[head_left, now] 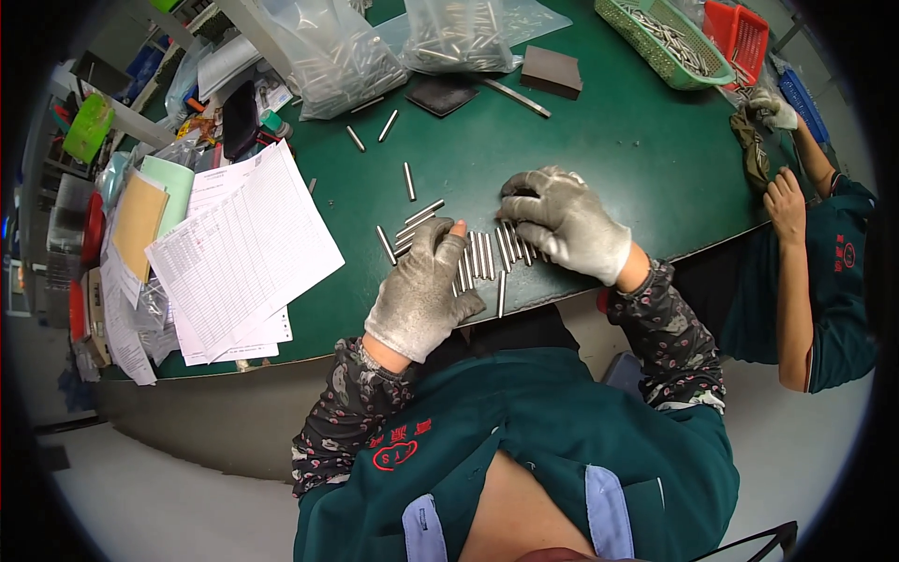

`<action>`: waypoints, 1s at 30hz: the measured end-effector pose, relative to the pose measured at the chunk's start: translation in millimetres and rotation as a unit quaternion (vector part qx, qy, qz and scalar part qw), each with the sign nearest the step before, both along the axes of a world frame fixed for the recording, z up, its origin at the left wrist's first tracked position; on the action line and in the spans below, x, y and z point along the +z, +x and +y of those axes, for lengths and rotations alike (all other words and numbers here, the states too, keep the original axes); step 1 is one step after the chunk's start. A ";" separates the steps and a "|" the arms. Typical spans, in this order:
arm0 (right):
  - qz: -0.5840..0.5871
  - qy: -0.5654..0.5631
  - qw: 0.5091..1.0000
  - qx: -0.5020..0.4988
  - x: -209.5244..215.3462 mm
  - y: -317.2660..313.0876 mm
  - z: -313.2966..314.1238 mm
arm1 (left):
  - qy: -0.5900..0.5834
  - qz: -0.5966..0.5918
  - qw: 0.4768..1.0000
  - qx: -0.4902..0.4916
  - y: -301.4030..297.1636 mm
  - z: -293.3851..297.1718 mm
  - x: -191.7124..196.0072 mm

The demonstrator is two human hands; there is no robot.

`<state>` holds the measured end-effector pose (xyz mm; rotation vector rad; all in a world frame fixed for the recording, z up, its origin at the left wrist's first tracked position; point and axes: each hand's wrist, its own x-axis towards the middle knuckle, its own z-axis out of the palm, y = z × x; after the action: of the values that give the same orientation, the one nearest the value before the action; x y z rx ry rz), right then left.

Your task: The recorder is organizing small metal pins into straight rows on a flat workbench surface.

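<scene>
Centrally, a row of short silver metal pins (pixel 482 255) lies near the front edge of a green table (pixel 524 140). The gloved left hand (pixel 419 292) is half curled over the row's left end, the gloved right hand (pixel 568 225) loosely bent over its right end; whether either grips a pin cannot be told. Printed sheets (pixel 248 253) lie at the table's left.
</scene>
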<state>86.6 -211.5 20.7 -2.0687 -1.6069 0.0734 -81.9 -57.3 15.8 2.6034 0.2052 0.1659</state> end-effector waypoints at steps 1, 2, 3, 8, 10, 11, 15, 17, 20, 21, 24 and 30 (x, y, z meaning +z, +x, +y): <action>0.033 0.032 0.999 0.016 1.2 3.5 -5.4 | -0.003 0.000 1.000 -0.020 1.4 1.9 -2.2; 0.029 0.026 0.999 0.019 3.0 8.3 -14.4 | -0.005 -0.001 0.999 -0.039 2.4 2.7 -3.0; 0.028 0.024 0.999 0.015 1.2 10.8 -20.4 | -0.007 -0.002 0.999 -0.043 5.4 1.5 -2.4; -0.066 -0.049 0.996 0.025 -15.5 -2.3 -24.3 | 0.039 0.060 0.996 -0.043 13.4 -16.1 19.1; -0.072 -0.050 0.996 0.021 -16.5 -7.7 -16.8 | 0.086 0.048 0.994 -0.049 12.9 -16.9 15.8; -0.082 -0.045 0.996 0.013 -15.1 -9.7 -13.6 | 0.087 0.049 0.994 -0.051 12.7 -17.5 14.4; -0.083 -0.019 0.996 -0.003 -15.8 -12.3 -7.5 | 0.066 0.039 0.996 -0.037 11.0 -20.1 15.2; -0.063 -0.007 0.998 -0.005 -15.0 -11.5 -8.9 | 0.063 0.041 0.997 -0.028 11.2 -21.3 15.4; -0.034 0.009 0.999 -0.006 -15.3 -10.0 -11.5 | 0.057 0.035 0.998 -0.011 10.5 -23.9 13.9; -0.027 0.015 1.000 -0.006 -15.3 -9.4 -11.4 | 0.070 0.028 0.997 -0.006 11.6 -25.8 13.8; -0.047 0.018 0.999 0.001 -13.3 -12.5 -11.4 | 0.080 0.022 0.997 -0.001 14.1 -26.6 14.7; -0.046 0.041 0.998 -0.023 -19.2 -9.4 -19.7 | 0.083 0.017 0.996 0.026 20.0 -32.1 12.5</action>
<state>77.1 -231.2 1.5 -2.0704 -1.5887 -0.1045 -61.9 -89.4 28.2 2.7694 0.2813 0.1642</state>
